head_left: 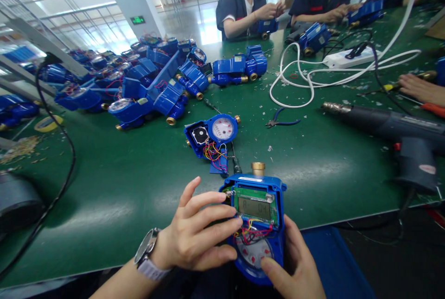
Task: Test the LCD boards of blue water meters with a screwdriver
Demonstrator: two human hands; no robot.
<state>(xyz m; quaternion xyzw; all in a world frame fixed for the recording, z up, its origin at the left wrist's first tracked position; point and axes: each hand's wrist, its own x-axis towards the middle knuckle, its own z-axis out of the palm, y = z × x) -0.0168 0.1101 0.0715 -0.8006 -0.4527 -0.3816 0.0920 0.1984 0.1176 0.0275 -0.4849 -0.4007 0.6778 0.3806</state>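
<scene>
A blue water meter (pixel 280 243) with a brass fitting is in front of me at the table's near edge. Its box is uncovered, showing a green circuit board with a lit-up display (pixel 254 208), and red and yellow wires cross above the round dial. My right hand (pixel 295 266) grips the meter from the right, thumb on the dial. My left hand (pixel 198 232) reaches in from the left with fingers stretched out. Its fingertips touch the board's left edge, while the index finger is raised. Beyond lies another opened meter (pixel 222 128) with loose wires, next to a screwdriver (pixel 237 165).
Many blue meters (pixel 139 76) are piled at the back left. Blue-handled cutters (pixel 283 123), a white power strip (pixel 351 57) with looped cable, and a heat gun (pixel 392 127) lie to the right. Several people work across the table; another person's hand (pixel 422 89) rests at right.
</scene>
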